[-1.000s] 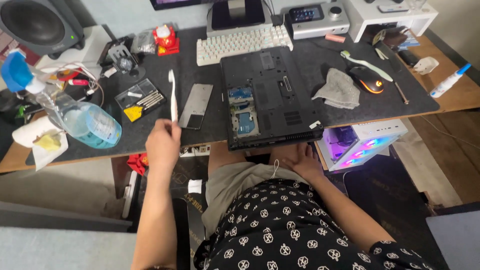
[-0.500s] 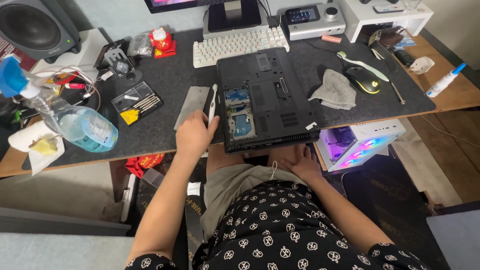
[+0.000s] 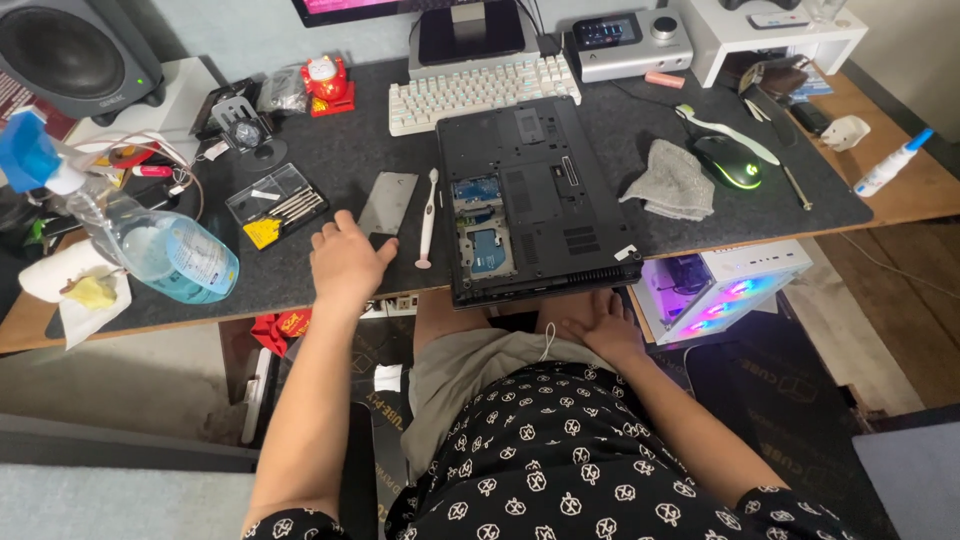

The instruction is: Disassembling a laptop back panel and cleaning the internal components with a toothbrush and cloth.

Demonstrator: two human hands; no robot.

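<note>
White toothbrush (image 3: pixel 427 218) lies lengthwise, head away; left hand (image 3: pixel 345 262) fingers spread, empty, beside it.

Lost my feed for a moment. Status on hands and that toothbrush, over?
Left hand open, flat on the mat, fingers on the grey cover plate. Right hand resting in lap. White toothbrush lying free beside the opened laptop.

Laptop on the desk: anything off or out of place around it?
The laptop lies upside down, front edge overhanging the desk, with a bay uncovered. Its grey cover plate lies loose by the left hand, a white toothbrush beside it.
</note>
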